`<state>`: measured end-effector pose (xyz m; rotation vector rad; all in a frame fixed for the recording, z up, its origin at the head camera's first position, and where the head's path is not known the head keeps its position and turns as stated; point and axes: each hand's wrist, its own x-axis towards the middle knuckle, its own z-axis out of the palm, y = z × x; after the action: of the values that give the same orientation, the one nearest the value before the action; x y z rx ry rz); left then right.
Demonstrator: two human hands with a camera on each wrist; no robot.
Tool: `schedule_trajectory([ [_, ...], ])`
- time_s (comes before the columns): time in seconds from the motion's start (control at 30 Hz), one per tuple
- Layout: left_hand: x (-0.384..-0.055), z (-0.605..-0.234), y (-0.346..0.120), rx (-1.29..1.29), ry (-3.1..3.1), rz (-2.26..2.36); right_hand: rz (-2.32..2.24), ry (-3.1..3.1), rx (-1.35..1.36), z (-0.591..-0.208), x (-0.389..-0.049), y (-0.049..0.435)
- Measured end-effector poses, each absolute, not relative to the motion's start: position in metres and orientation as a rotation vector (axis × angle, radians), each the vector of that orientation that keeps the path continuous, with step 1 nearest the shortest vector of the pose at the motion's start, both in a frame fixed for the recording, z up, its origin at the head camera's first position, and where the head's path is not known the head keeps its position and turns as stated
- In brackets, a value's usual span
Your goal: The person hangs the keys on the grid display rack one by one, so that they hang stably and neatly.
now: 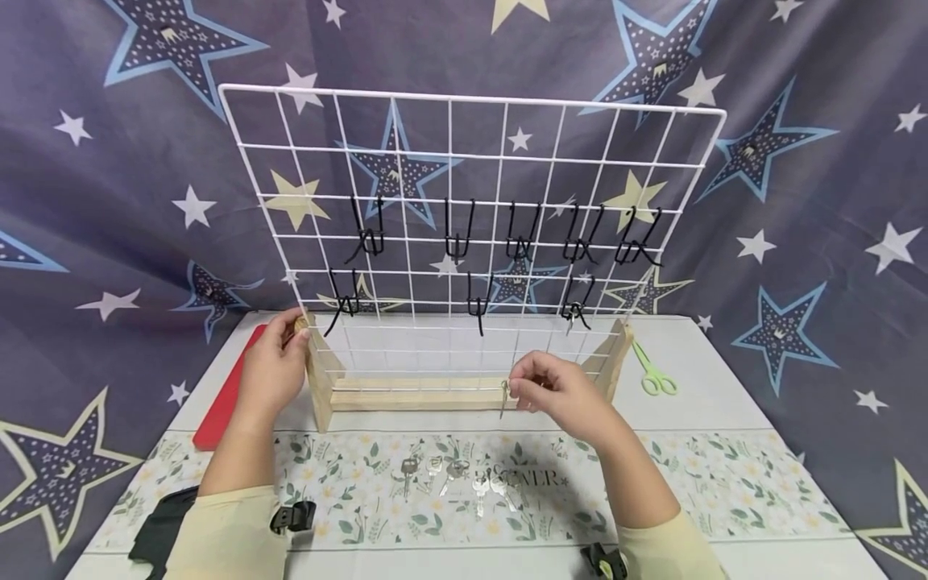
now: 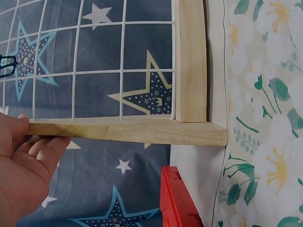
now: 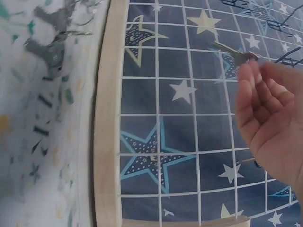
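A white wire grid [image 1: 449, 101] stands upright in a wooden stand [image 1: 420, 399]. My left hand [image 1: 275, 362] grips the upper end of the stand's left side piece [image 2: 137, 131], thumb on one face and fingers on the other. In front of the grid's lower part, my right hand [image 1: 554, 391] pinches a key [image 1: 503, 400] between thumb and fingertips. The head view has the key hanging downward. In the right wrist view the key [image 3: 229, 49] is blurred. Several black hooks [image 1: 478, 306] hang on the grid in two rows. Something small and metallic hangs from the lower right hook [image 1: 576, 310].
Several keys [image 1: 408, 475] lie on the floral runner [image 1: 362, 515] in front of the stand. A red flat object [image 1: 225, 411] rests left of the stand, green scissors [image 1: 656, 379] to its right. Dark cloth [image 1: 163, 532] lies by the left sleeve. A star-patterned curtain [image 1: 217, 201] hangs behind.
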<state>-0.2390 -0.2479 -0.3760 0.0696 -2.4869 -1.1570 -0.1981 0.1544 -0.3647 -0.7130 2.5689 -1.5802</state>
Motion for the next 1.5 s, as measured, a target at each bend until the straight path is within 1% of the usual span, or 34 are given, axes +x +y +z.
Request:
schedule_trajectory([
  [0.27,-0.242,-0.376,-0.250,0.097,-2.447,-1.243,-1.883,2.434,-0.791,-0.347,-0.199,0.146],
  [0.53,-0.240,-0.372,-0.249,0.154,-2.433,-1.306,-2.018,2.313,-0.854,-0.332,-0.196,0.138],
  [1.0,-0.241,-0.372,-0.244,0.154,-2.357,-1.402,-2.036,2.319,-0.969,-0.312,-0.196,0.122],
  [1.3,-0.244,-0.379,-0.244,0.149,-2.279,-1.466,-2.023,2.379,-0.909,-0.318,-0.207,0.116],
  [1.5,-0.245,-0.380,-0.246,0.098,-2.258,-1.570,-2.002,2.424,-0.861,-0.322,-0.213,0.115],
])
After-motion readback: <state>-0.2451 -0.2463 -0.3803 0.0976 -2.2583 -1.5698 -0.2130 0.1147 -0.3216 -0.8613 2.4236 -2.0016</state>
